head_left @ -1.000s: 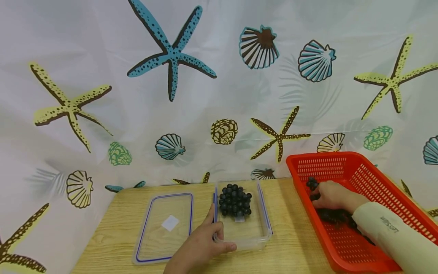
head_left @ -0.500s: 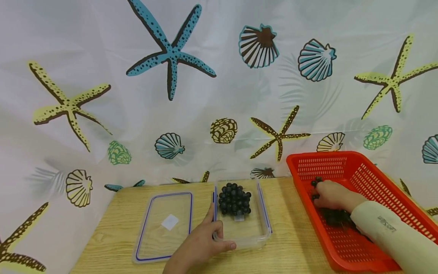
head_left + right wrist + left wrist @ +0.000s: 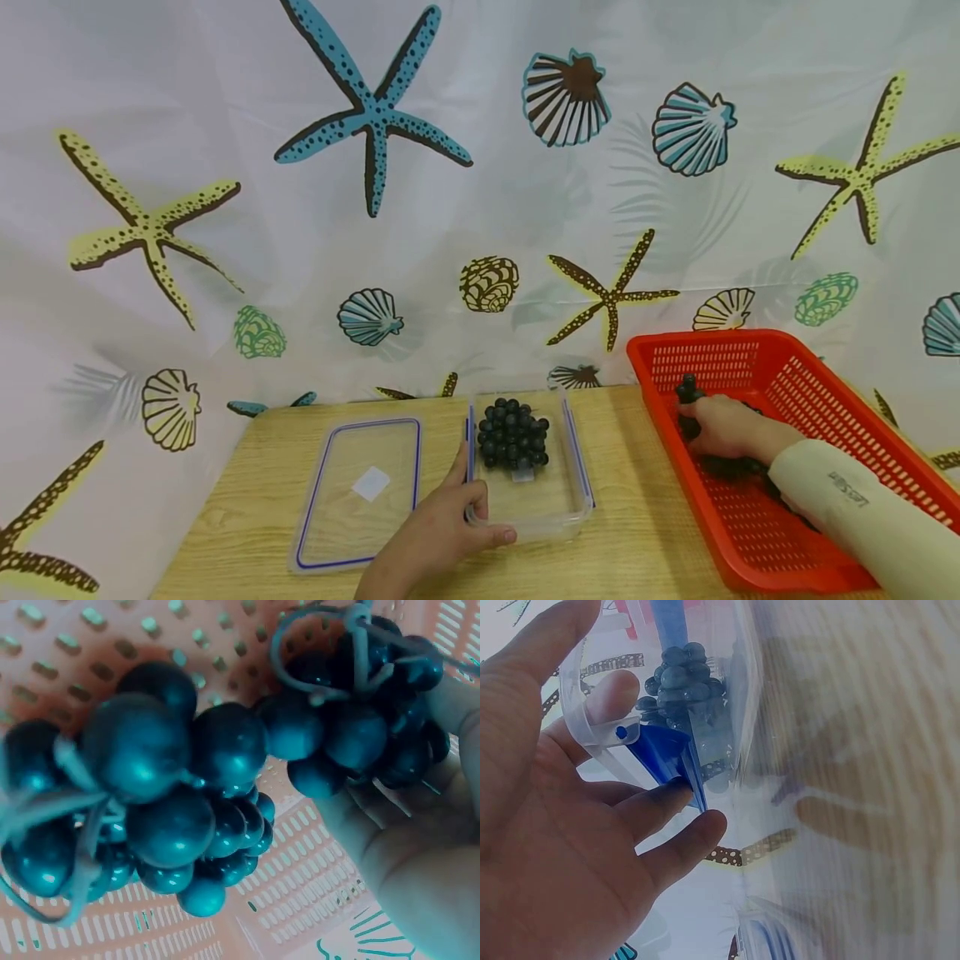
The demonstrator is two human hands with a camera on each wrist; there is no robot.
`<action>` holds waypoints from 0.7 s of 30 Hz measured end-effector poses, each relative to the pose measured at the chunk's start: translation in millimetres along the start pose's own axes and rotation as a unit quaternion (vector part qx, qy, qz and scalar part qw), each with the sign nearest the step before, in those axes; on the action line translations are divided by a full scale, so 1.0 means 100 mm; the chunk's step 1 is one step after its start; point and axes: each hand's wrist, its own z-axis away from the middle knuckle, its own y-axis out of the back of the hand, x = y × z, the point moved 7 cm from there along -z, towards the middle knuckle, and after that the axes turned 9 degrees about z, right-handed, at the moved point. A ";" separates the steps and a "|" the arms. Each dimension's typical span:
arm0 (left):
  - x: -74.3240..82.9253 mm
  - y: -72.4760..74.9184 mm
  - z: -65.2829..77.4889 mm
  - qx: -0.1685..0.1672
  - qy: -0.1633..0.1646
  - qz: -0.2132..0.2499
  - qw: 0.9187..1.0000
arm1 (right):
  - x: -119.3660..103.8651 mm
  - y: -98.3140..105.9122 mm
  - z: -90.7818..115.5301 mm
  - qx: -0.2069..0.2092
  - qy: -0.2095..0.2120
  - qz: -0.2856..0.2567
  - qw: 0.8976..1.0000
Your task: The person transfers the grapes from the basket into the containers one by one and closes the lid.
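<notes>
My left hand point(image 3: 450, 525) holds the near left corner of a clear plastic food container point(image 3: 536, 527). Its thumb lies along the near side, and other fingers touch the blue side latch point(image 3: 664, 754) in the left wrist view. A bunch of dark grapes point(image 3: 512, 433) sits at the container's far end. Inside the red basket, my right hand point(image 3: 731, 429) grips another bunch of dark grapes point(image 3: 352, 739), its fingers around the underside and partly hidden. Beside that bunch, more dark grapes point(image 3: 135, 750) with a stem show large in the right wrist view.
The red perforated basket point(image 3: 712, 525) stands at the right of the wooden table point(image 3: 630, 533). A clear lid point(image 3: 330, 521) with a blue seal lies flat left of the container. Behind the table hangs a white curtain point(image 3: 480, 200) printed with starfish and shells.
The grapes at my right fingers have shifted slightly, and more of them show past the fingertips. My left hand and the container stay in place.
</notes>
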 end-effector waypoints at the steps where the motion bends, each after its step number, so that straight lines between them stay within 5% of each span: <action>1: 0.00 0.00 0.00 0.000 -0.001 -0.001 1.000 | 0.01 0.01 0.00 0.002 -0.002 -0.002 1.000; 10: 0.00 0.00 -0.02 -0.002 -0.002 -0.001 1.000 | -0.04 0.23 0.06 0.051 0.017 -0.020 0.998; 21: 0.01 0.00 -0.01 0.000 -0.013 -0.011 1.000 | -0.24 0.61 0.25 0.062 -0.009 -0.076 0.995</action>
